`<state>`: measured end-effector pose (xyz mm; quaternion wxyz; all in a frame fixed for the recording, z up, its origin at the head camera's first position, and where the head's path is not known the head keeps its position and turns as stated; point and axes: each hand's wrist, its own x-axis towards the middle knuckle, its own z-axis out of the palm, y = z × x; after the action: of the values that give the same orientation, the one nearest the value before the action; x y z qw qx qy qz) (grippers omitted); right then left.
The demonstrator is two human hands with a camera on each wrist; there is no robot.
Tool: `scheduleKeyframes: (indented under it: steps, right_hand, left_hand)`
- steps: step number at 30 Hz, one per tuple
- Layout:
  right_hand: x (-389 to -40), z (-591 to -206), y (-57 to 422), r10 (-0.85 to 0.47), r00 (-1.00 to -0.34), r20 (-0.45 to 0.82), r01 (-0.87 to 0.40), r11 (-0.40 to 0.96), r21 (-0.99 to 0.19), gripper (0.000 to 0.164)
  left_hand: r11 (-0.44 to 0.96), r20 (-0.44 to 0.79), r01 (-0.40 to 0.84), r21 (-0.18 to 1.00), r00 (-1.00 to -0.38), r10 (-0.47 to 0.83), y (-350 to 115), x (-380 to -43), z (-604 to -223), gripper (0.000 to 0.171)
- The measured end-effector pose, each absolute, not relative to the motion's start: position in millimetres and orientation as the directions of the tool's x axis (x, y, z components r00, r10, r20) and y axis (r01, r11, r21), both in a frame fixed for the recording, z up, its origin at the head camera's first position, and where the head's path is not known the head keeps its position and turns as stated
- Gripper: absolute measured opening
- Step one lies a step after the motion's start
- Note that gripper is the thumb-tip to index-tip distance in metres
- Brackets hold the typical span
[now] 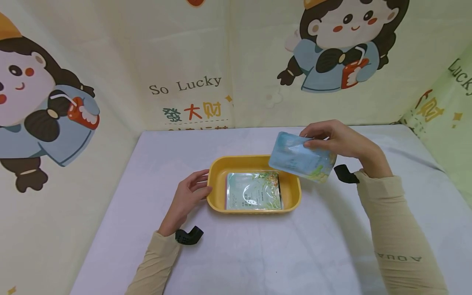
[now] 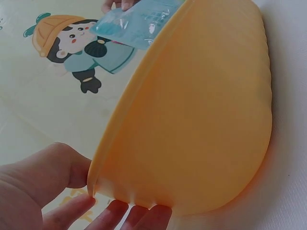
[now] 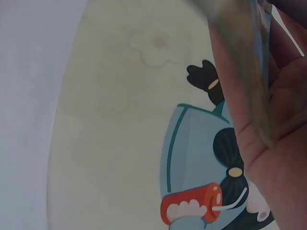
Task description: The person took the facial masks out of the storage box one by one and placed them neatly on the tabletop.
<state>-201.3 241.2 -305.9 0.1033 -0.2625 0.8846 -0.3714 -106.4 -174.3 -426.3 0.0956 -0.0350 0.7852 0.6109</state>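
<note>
My right hand [image 1: 341,139] pinches a blue sheet-mask packet [image 1: 296,155] between thumb and fingers, holding it tilted over the right end of a yellow plastic tray [image 1: 215,203]. At the tray's left end, my left hand [image 1: 188,196] rests its fingertips and thumb against the rim and outer wall. The left wrist view shows those fingers [image 2: 110,215] touching the yellow wall. Inside the tray lies a pale green packet [image 1: 252,190] with a leafy print, lying flat over others whose edges barely show. In the right wrist view, a packet edge [image 3: 261,110] stands blurred against the palm.
A white cloth [image 1: 236,254] covers the table under the tray. Behind and beside it hang cream curtains [image 1: 258,106] printed with cartoon figures and lettering. Each wrist wears a black camera mount [image 1: 189,235].
</note>
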Motion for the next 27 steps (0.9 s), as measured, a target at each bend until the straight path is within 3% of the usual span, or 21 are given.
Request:
scheduleKeyframes:
  steps: [8, 15, 27]
  right_hand:
    - [-200, -308, 256, -0.498, -0.867, 0.030, -0.379, 0.616, -0.690, 0.024]
    - [-198, -309, 270, -0.423, -0.906, -0.023, -0.293, 0.665, -0.687, 0.027]
    - [-197, -319, 293, -0.402, -0.915, -0.042, -0.277, 0.699, -0.660, 0.028]
  left_hand:
    - [0.257, -0.178, -0.156, 0.954, -0.982, 0.064, -176, -106, -429, 0.051]
    - [0.252, -0.172, -0.150, 0.956, -0.982, 0.071, -175, -108, -431, 0.052]
    - [0.241, -0.182, -0.161, 0.957, -0.981, 0.066, -174, -107, -428, 0.052]
